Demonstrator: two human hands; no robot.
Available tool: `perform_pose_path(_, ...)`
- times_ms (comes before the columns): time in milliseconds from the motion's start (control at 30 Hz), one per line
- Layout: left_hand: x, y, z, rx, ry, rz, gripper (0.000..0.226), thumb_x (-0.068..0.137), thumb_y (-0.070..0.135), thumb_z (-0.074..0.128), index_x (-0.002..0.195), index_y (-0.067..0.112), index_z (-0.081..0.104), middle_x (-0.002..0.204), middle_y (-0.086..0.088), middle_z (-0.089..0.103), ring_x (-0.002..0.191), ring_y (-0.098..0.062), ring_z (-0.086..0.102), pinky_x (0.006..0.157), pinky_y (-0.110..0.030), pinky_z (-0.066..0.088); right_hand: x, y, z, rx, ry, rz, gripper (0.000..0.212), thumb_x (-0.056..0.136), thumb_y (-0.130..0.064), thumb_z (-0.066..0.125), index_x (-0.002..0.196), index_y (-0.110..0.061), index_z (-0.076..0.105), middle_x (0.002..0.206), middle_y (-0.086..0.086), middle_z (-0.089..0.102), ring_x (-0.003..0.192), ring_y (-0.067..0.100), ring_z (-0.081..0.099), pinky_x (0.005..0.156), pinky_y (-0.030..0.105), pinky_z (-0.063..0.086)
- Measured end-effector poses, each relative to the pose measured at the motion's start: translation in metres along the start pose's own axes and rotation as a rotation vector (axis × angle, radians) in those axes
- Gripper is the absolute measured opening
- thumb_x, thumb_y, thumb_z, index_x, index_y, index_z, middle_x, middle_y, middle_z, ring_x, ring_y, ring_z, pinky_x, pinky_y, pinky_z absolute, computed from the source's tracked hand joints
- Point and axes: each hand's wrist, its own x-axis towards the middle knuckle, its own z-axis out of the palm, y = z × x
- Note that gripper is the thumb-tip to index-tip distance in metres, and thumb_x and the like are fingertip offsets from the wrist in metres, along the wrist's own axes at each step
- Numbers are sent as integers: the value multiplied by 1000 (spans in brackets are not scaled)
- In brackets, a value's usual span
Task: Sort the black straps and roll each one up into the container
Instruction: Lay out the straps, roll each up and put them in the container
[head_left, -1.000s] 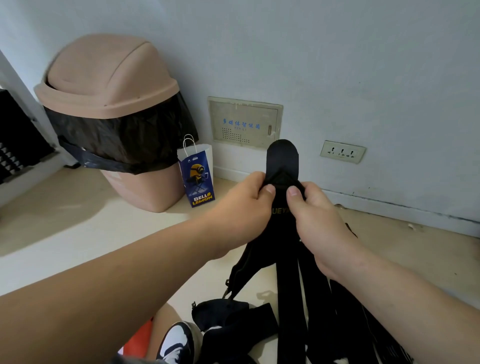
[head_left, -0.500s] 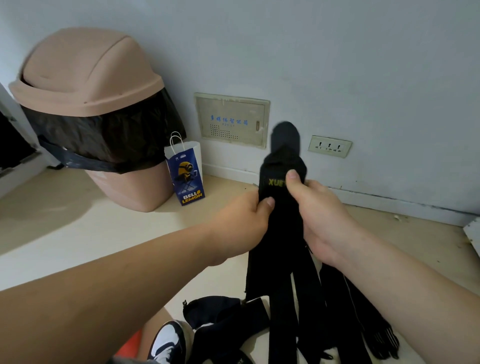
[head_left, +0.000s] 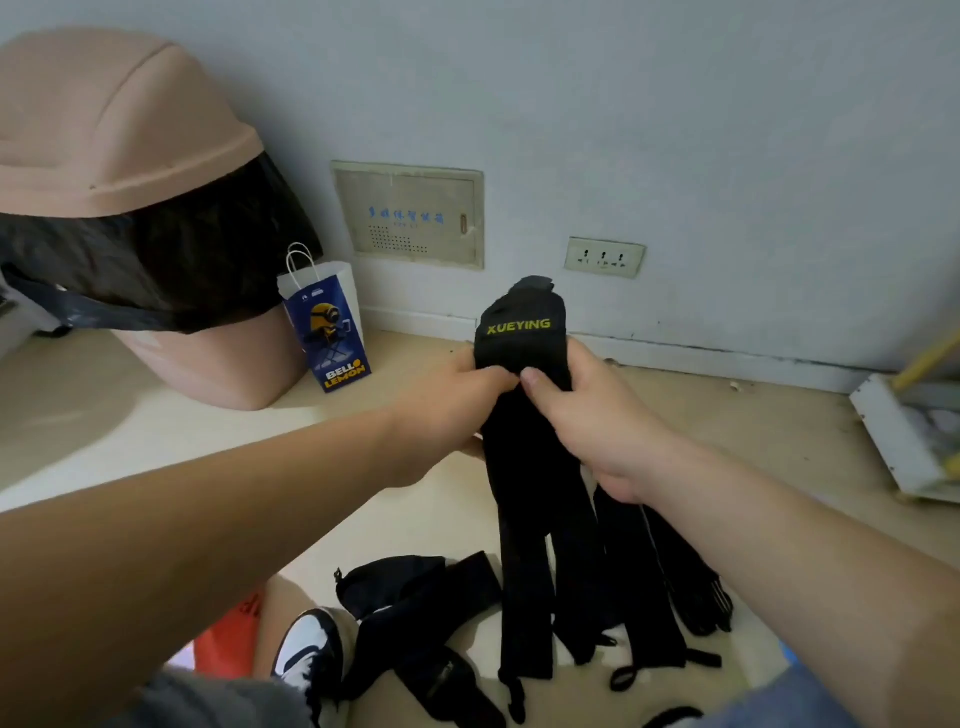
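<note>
Both hands met at centre frame: left hand (head_left: 457, 400) and right hand (head_left: 597, 431), each grip pinched on the black straps (head_left: 522, 343) just below the labelled top end. The bundle's long axis ran vertical, tails hanging from the grip down to the floor (head_left: 415, 519) at lower centre. Neither hand was nearer. Loose straps (head_left: 415, 592) lay lower left. Open floor lay around; the container was probably out of view.

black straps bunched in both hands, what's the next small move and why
The left hand and right hand pinch several black straps together below the XUEYING lettering, tails hanging to the floor, so probably peel one off the bunch before rolling.
</note>
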Motion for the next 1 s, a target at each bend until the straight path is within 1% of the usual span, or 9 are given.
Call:
perform_pose_path(100,1,-3,9,48,-94,-16,29,101,5,52,121,16,68,105,-13,77,90,-28,76,85,-46,65,-6,12,-14,-28,15,36,22,108,-30,57,125,-43,61,119,-9,73,114,17,69,106,49,55)
perform_pose_path(233,4,-19,30,90,-70,46,36,100,1,52,122,26,66,106,-4,77,90,-21,76,71,-37,66,-9,32,-28,-12,-86,224,33,101,-31,69,128,-41,53,121,-3,74,111,22,74,99,54,59)
perform_pose_path(400,14,-65,37,28,-15,-5,37,103,5,49,133,26,55,116,-8,72,97,-30,74,72,-53,66,-9,66,-26,-1,-263,402,55,98,-12,70,134,-45,45,127,5,73,110,29,76,83,56,64)
perform_pose_path(567,29,-116,20,-67,13,-148,32,107,12,49,131,33,52,112,-5,71,87,-26,76,53,-39,63,20,99,15,-102,-202,493,68,80,-14,78,128,-52,49,133,11,63,114,35,70,86,57,63)
perform_pose_path(633,39,-136,9,-89,43,-201,28,108,14,50,130,30,52,108,-6,70,84,-24,74,48,-34,60,39,114,35,-135,-142,497,62,86,-16,78,134,-44,50,126,11,66,112,31,68,94,53,61)
perform_pose_path(700,53,-157,-5,-108,94,-241,26,108,13,49,131,24,53,110,-8,69,89,-28,74,55,-43,65,57,135,51,-51,-126,616,48,92,-24,77,136,-26,58,118,12,74,107,33,72,96,52,60)
perform_pose_path(800,76,-194,-18,-120,143,-338,31,108,13,47,137,23,51,115,-12,67,94,-34,73,62,-49,66,67,167,68,39,-256,862,49,88,-41,78,128,-14,73,114,15,80,110,37,75,105,52,56)
perform_pose_path(900,107,-229,-21,-94,141,-388,39,106,14,47,143,27,48,116,-13,67,94,-36,73,62,-50,66,80,197,72,59,-418,906,40,94,-28,64,130,-12,72,122,15,78,119,36,71,108,55,52)
perform_pose_path(1000,139,-243,-23,-106,147,-363,42,107,12,44,144,30,47,115,-13,68,96,-33,72,65,-48,66,100,218,63,29,-447,916,37,97,-11,59,133,-11,68,124,16,77,118,39,72,103,60,55)
